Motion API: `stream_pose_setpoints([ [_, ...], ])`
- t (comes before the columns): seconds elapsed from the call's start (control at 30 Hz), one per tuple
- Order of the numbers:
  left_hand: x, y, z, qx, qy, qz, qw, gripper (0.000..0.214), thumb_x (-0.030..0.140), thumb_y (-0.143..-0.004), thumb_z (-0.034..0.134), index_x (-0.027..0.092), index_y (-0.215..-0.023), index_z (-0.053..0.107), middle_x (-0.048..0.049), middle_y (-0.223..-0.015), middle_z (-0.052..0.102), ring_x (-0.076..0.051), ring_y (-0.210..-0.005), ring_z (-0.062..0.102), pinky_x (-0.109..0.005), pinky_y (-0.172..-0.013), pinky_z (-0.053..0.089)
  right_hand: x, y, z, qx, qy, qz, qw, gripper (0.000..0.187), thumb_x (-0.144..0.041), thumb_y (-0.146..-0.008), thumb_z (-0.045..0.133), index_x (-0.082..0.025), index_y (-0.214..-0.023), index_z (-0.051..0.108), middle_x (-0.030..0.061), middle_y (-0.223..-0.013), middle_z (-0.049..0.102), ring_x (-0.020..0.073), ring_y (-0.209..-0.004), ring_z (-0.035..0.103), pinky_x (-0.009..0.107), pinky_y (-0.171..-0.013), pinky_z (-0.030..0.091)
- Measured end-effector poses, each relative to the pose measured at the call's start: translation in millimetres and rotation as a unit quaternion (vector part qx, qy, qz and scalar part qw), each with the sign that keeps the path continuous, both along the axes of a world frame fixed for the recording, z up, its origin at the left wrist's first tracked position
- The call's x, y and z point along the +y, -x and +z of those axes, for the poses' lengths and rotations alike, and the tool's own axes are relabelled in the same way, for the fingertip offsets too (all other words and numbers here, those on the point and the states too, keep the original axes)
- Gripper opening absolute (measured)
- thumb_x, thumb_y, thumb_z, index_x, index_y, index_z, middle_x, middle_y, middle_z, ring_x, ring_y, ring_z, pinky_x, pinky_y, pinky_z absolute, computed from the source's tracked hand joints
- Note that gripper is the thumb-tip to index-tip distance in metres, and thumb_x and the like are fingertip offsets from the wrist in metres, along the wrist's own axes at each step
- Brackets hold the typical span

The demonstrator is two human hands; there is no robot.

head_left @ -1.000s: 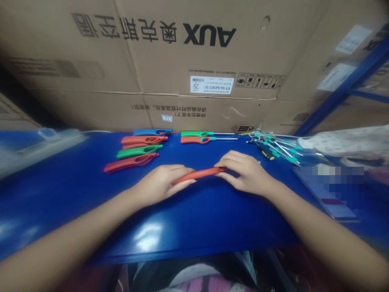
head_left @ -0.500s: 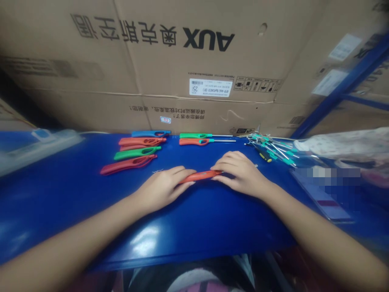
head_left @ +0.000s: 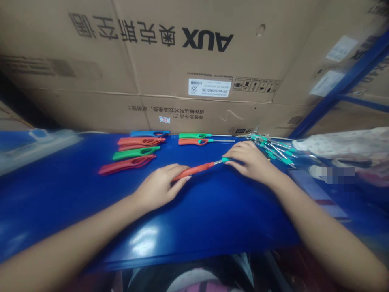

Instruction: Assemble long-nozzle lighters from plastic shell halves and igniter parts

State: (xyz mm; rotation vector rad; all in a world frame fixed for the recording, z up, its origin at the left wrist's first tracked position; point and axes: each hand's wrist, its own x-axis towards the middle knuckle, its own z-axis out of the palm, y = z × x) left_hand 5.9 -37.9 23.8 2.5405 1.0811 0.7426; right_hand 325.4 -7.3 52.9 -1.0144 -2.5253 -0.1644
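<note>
Nearest, a bare stretch of the blue table was crossed by both forearms. On it the left hand was curled, its fingers closed narrowly round the rear end of the orange lighter. The lighter was held low over the table's middle, slanting up to the right (whether it touched the surface could not be told). Its teal-collared front end was pinched between the fingertips of the right hand. Farther back on the left, four loose handles in red, green, orange and blue were laid side by side. Two finished lighters were set beyond them, with a heap of teal-tipped metal rods just past the right hand. Behind everything a cardboard box was stood
</note>
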Motion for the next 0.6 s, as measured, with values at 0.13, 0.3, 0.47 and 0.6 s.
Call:
stream_pose_setpoints([
  [0.13, -4, -1, -1.2, 0.012, 0.006, -0.030, 0.999, 0.031, 0.036, -0.102, 0.047, 0.019, -0.121, 0.066, -0.0075, -0.103, 0.072, -0.021, -0.090, 0.067, -0.031, -0.079, 0.051, -9, 15, -7.6, 0.000, 0.033, 0.066, 0.997, 0.018, -0.028, -0.099, 0.056, -0.019, -0.108, 0.069, 0.0077, -0.102, 0.072, 0.0213, -0.098, 0.061, 0.041, -0.092, 0.043],
  [0.3, -9, -3, -1.2, -0.022, 0.042, -0.046, 0.998, 0.029, 0.036, -0.100, 0.051, 0.017, -0.113, 0.069, -0.0068, -0.096, 0.073, -0.019, -0.083, 0.065, -0.030, -0.076, 0.049, -20, 31, -17.7, -0.003, 0.008, 0.112, 0.994, 0.022, -0.024, -0.101, 0.050, -0.013, -0.107, 0.068, 0.0121, -0.094, 0.069, 0.0227, -0.090, 0.056, 0.039, -0.083, 0.048],
  [0.47, -8, -6, 6.6, -0.135, 0.351, -0.026, 0.926, 0.048, 0.052, -0.096, 0.053, 0.015, -0.068, 0.062, 0.0029, -0.050, 0.048, -0.008, -0.043, 0.038, -0.021, -0.043, 0.028, -25, 35, -20.9, 0.074, 0.002, 0.144, 0.987, 0.018, -0.017, -0.099, 0.048, -0.014, -0.102, 0.066, 0.0110, -0.087, 0.067, 0.0208, -0.082, 0.052, 0.039, -0.077, 0.050],
  [0.6, -8, -8, 11.1, -0.183, 0.478, -0.031, 0.858, 0.049, 0.059, -0.091, 0.056, 0.015, -0.071, 0.062, 0.0043, -0.049, 0.045, -0.006, -0.038, 0.026, -0.021, -0.038, 0.016, -29, 36, -18.5, 0.072, 0.000, 0.136, 0.988, 0.018, -0.016, -0.098, 0.048, -0.015, -0.101, 0.066, 0.0102, -0.085, 0.066, 0.0214, -0.081, 0.052, 0.040, -0.074, 0.049],
])
